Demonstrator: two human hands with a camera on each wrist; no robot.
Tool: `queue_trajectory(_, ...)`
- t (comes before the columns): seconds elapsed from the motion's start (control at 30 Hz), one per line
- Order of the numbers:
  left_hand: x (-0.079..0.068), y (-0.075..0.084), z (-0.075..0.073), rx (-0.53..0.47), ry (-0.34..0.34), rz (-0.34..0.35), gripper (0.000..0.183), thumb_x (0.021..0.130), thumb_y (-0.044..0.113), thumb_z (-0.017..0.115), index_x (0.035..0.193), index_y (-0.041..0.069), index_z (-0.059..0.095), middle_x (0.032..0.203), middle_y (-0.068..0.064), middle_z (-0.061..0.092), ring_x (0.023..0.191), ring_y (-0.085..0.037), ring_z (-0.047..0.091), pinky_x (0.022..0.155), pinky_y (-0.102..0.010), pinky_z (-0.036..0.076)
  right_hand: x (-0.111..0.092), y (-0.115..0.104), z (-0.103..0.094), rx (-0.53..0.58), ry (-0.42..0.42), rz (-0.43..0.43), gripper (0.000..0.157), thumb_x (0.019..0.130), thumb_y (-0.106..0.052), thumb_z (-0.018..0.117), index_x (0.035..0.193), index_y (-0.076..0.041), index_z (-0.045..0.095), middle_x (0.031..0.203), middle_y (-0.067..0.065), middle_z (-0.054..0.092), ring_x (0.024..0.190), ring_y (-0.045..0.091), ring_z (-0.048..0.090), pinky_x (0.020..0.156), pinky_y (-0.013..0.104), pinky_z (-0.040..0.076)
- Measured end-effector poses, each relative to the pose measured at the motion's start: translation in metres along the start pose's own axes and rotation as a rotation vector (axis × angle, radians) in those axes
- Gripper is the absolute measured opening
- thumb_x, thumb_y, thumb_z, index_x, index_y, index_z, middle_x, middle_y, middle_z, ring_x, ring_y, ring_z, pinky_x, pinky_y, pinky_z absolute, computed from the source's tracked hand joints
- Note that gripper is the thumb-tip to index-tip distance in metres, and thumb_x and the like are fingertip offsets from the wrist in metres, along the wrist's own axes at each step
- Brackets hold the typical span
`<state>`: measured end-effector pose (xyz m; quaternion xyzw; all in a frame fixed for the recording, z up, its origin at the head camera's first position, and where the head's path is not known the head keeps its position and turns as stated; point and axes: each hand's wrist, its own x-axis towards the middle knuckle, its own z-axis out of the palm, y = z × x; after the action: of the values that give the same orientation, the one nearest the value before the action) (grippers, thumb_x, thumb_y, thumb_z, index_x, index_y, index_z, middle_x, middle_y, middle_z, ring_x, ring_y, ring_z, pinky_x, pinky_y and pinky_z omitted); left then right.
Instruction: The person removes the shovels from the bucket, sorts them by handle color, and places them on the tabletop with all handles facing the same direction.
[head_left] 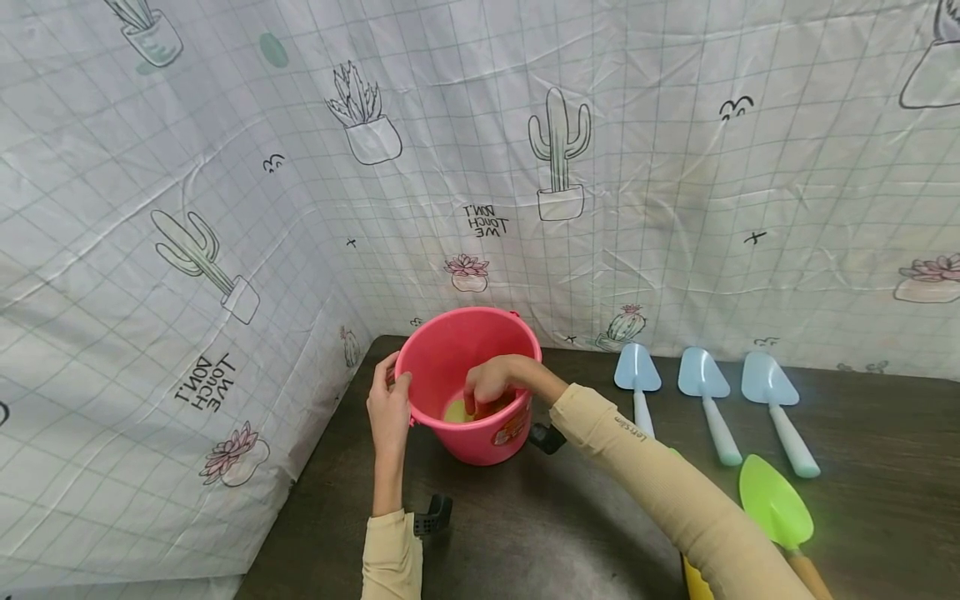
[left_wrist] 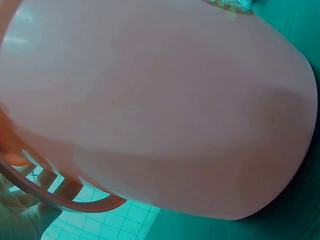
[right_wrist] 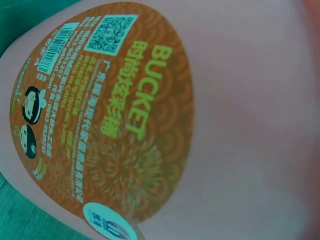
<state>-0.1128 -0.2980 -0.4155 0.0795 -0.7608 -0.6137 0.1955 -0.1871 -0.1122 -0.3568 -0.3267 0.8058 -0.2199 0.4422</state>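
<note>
A pink bucket [head_left: 468,446] stands upright on the dark table. My left hand [head_left: 388,408] grips its left rim, and the left wrist view shows fingers beside the curved handle [left_wrist: 87,205]. My right hand [head_left: 491,385] reaches over the near right rim into the bucket, its fingers bent downward. A pale yellow-green thing [head_left: 456,411] lies low inside, beside those fingers; its kind is unclear. The front rim hides the fingertips, so any hold on it cannot be made out. On the bucket's outside is an orange oval label [right_wrist: 110,115] reading BUCKET.
Three pale blue trowels [head_left: 703,375] with white handles lie in a row at the back right. Nearer, a lime-green trowel [head_left: 776,504] has a wooden handle. A yellow thing [head_left: 696,579] is partly hidden under the right sleeve. A cactus-print cloth [head_left: 637,233] hangs behind the table [head_left: 525,525].
</note>
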Motion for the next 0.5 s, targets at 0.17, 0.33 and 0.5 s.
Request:
queue_trajectory(0.17, -0.0003, 0.0004, 0.0003, -0.006, -0.001, -0.002, 0.039, 0.102, 0.008, 0.056, 0.141, 0.005, 0.06, 0.127, -0.021, 0.066, 0.109, -0.04, 0.067, 0.088, -0.051, 0.057, -0.0001, 0.0017, -0.0006, 0.069, 0.035, 0.011, 0.035, 0.094, -0.001, 0.061, 0.127, 0.006, 0.07, 0.096, 0.006, 0.068, 0.074, 0.015, 0.055, 0.069, 0.025, 0.049)
queue_trajectory(0.33, 0.0007, 0.0009, 0.0004, -0.008, 0.0, -0.003, 0.039, 0.101, 0.008, 0.057, 0.141, 0.005, 0.06, 0.127, -0.02, 0.066, 0.109, -0.041, 0.067, 0.087, -0.048, 0.058, -0.0005, 0.0041, 0.0005, 0.137, 0.103, -0.006, 0.027, 0.092, -0.003, 0.064, 0.115, 0.007, 0.075, 0.082, 0.003, 0.064, 0.063, 0.012, 0.053, 0.06, 0.021, 0.045)
queue_trajectory(0.5, 0.0014, 0.0012, 0.0008, -0.003, 0.007, -0.01, 0.039, 0.102, 0.008, 0.057, 0.141, 0.006, 0.06, 0.128, -0.019, 0.066, 0.108, -0.041, 0.067, 0.086, -0.047, 0.059, -0.001, 0.0056, 0.002, 0.257, 0.155, -0.019, 0.015, 0.091, -0.004, 0.062, 0.081, 0.002, 0.072, 0.06, 0.0, 0.047, 0.05, 0.009, 0.041, 0.051, 0.02, 0.039)
